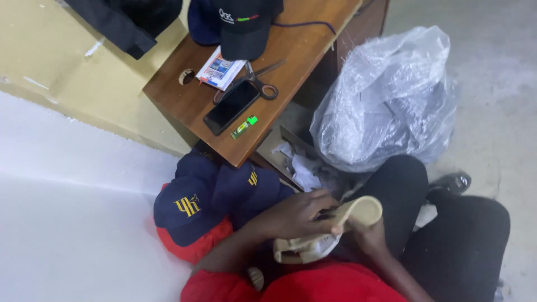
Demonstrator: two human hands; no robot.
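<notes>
Left hand lies curled, palm down, fingers closed in a grip; right hand sits beneath it, fingers cupped upward, forearms converging.

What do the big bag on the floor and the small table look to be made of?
The big bag looks like thin clear plastic film: it is see-through, crinkled and catches glossy highlights. The small table looks like wood or wood-look laminate, I cannot tell which: a smooth brown top with faint grain streaks and a dull sheen.
</notes>
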